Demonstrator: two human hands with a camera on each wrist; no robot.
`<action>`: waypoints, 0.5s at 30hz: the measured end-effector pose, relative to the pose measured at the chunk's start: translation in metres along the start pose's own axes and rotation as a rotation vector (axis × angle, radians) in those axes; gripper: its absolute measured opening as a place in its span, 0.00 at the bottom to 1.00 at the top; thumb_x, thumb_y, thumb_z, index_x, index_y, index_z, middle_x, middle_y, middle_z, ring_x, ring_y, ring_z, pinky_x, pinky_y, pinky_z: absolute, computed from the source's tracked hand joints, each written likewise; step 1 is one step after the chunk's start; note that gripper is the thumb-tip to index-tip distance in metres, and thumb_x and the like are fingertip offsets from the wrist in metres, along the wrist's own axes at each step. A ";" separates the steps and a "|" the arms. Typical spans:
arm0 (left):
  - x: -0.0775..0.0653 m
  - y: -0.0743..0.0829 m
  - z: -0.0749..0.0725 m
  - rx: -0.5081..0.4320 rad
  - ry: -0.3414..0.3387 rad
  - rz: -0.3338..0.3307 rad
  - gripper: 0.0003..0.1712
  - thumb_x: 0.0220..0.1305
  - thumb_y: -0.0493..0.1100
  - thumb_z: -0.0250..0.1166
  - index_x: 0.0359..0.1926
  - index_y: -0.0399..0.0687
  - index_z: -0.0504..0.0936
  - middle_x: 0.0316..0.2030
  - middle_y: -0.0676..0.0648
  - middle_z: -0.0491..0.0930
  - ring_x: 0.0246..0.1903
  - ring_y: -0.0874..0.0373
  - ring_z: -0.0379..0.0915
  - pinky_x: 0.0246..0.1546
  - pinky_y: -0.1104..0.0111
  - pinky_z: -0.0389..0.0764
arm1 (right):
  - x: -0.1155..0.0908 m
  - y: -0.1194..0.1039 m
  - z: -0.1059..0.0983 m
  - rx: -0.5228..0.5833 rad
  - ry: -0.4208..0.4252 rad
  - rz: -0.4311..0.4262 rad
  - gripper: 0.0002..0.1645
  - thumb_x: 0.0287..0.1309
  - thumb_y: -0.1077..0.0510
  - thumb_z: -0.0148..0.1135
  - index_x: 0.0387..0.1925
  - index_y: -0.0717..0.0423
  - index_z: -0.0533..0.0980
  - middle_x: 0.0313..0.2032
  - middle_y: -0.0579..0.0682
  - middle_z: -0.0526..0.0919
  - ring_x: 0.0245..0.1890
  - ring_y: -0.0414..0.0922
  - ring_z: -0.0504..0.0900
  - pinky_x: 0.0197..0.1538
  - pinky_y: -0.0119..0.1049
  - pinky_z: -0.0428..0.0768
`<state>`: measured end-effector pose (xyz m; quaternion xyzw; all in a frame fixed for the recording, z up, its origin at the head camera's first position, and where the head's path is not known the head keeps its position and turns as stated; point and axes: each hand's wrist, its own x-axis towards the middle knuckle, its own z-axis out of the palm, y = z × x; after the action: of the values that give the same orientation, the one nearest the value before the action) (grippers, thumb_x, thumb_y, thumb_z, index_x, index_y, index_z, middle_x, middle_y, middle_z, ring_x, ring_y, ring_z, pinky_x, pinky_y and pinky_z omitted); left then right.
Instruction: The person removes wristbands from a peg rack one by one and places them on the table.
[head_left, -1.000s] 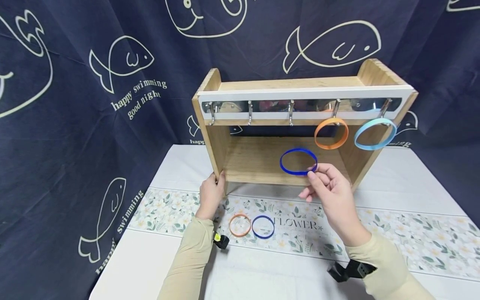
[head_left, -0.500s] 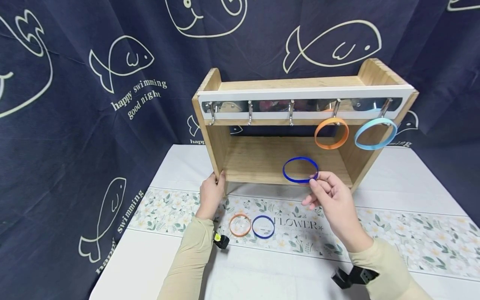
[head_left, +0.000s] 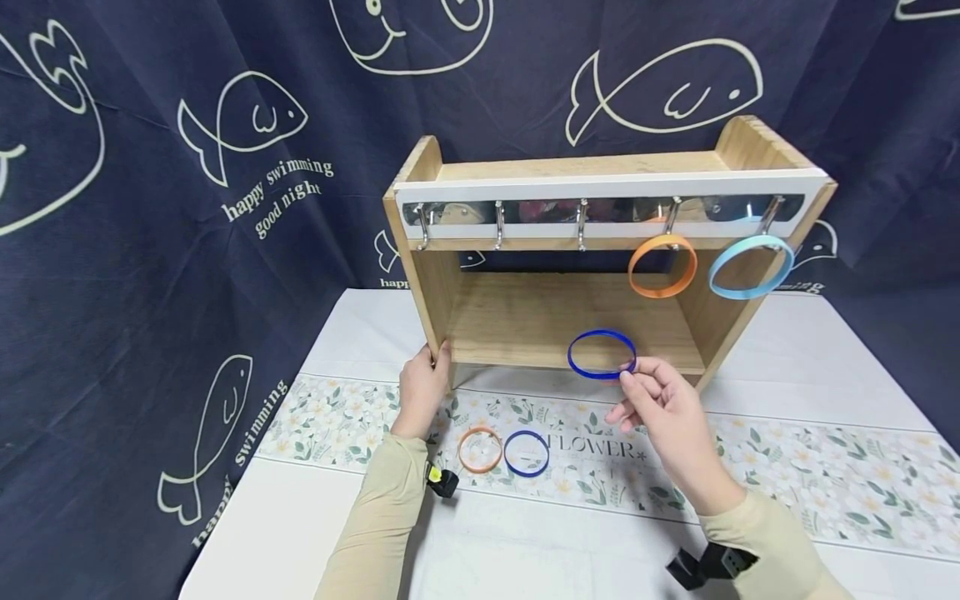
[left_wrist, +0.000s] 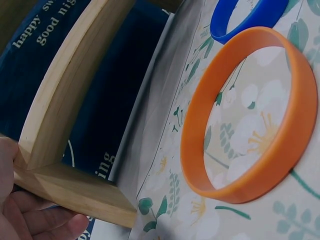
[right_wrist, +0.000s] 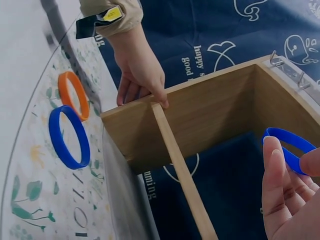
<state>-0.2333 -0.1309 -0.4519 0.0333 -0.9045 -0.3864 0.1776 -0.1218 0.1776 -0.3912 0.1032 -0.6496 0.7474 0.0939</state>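
My right hand (head_left: 671,417) pinches the near right edge of a blue silicone wristband (head_left: 602,377) between thumb and finger. The band is in front of the lower board of a wooden shelf (head_left: 555,312), below its row of metal hooks. With the thumb at the front and the fingers on the outer side, my left hand (head_left: 422,392) grips the shelf's lower left side panel (right_wrist: 220,100). An orange wristband (head_left: 663,292) and a light blue wristband (head_left: 752,292) hang on the two rightmost hooks.
Another orange wristband (head_left: 480,470) and a second blue wristband (head_left: 527,473) lie side by side on the flowered strip (head_left: 847,475) of the tabletop. Three hooks at the left, including the middle hook (head_left: 582,225), carry no band. A dark fish-patterned curtain (head_left: 487,108) hangs behind the shelf.
My right hand has moved down and slightly toward me with the blue wristband, from the opening below the hooks to the lower board's front edge. My left hand stays in place.
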 end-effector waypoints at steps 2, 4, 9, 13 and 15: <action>0.000 0.000 0.000 0.000 0.001 0.001 0.24 0.73 0.54 0.51 0.39 0.38 0.83 0.24 0.41 0.83 0.21 0.49 0.77 0.20 0.60 0.74 | -0.001 0.002 0.000 0.000 0.002 0.001 0.06 0.70 0.64 0.53 0.44 0.65 0.69 0.27 0.47 0.85 0.19 0.43 0.83 0.21 0.32 0.78; 0.000 0.000 0.000 -0.001 0.004 0.003 0.24 0.73 0.54 0.52 0.39 0.38 0.83 0.23 0.41 0.82 0.20 0.50 0.76 0.20 0.60 0.73 | -0.002 0.004 0.000 -0.002 0.003 -0.001 0.07 0.70 0.64 0.53 0.44 0.66 0.69 0.26 0.47 0.85 0.19 0.43 0.83 0.21 0.32 0.78; 0.000 0.000 -0.001 0.000 0.003 0.007 0.25 0.73 0.54 0.51 0.40 0.37 0.83 0.23 0.41 0.82 0.20 0.51 0.75 0.19 0.62 0.72 | -0.004 0.007 -0.001 -0.011 0.004 0.008 0.10 0.70 0.64 0.53 0.45 0.70 0.68 0.26 0.47 0.85 0.19 0.43 0.83 0.21 0.32 0.78; -0.001 0.000 -0.001 -0.001 -0.005 0.010 0.25 0.73 0.54 0.51 0.42 0.36 0.83 0.25 0.40 0.83 0.20 0.51 0.76 0.19 0.62 0.73 | -0.005 0.008 -0.002 -0.017 0.002 0.028 0.10 0.70 0.63 0.53 0.45 0.69 0.68 0.27 0.47 0.85 0.19 0.44 0.83 0.21 0.32 0.78; -0.001 0.000 -0.001 -0.001 -0.007 0.009 0.25 0.73 0.54 0.51 0.43 0.36 0.83 0.25 0.40 0.83 0.20 0.51 0.77 0.19 0.62 0.73 | -0.006 0.009 -0.003 -0.021 0.002 0.037 0.10 0.70 0.63 0.54 0.45 0.68 0.68 0.28 0.47 0.85 0.19 0.45 0.83 0.21 0.32 0.78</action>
<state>-0.2326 -0.1313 -0.4516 0.0280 -0.9050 -0.3861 0.1762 -0.1184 0.1792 -0.4014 0.0896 -0.6591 0.7422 0.0818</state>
